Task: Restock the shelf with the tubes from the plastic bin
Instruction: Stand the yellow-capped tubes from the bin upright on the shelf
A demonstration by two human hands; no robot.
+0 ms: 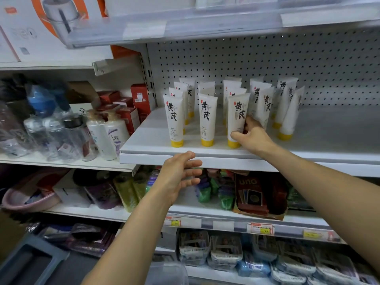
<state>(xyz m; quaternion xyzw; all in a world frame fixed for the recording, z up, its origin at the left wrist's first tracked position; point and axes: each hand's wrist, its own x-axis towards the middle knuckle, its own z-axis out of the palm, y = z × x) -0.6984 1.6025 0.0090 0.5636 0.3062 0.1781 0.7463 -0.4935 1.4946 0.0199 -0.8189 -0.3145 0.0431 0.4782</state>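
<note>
1. At the bottom edge a clear bin (166,272) shows only its rim. I cannot tell what is in it.
2. The left hand (181,173) hangs released just before the shelf (144,156) edge, fingers loosely spread and holding nothing. It is well placed to steady neighbouring tubes if needed.
3. The tubes (206,118) stand cap-down on the shelf, in rows running back toward the pegboard (308,64). The two left front ones are upright, labels forward, which is the pattern to match.
4. The right hand (254,136) grasps the third front tube (237,118), thumb across its lower face and fingers behind. It is probably being seated. Set the yellow cap flat, in line with the front row, and let go only once it stands alone.
5. The leaning tubes (287,112) just right of the wrist look ready to topple, so withdraw straight back.
</note>
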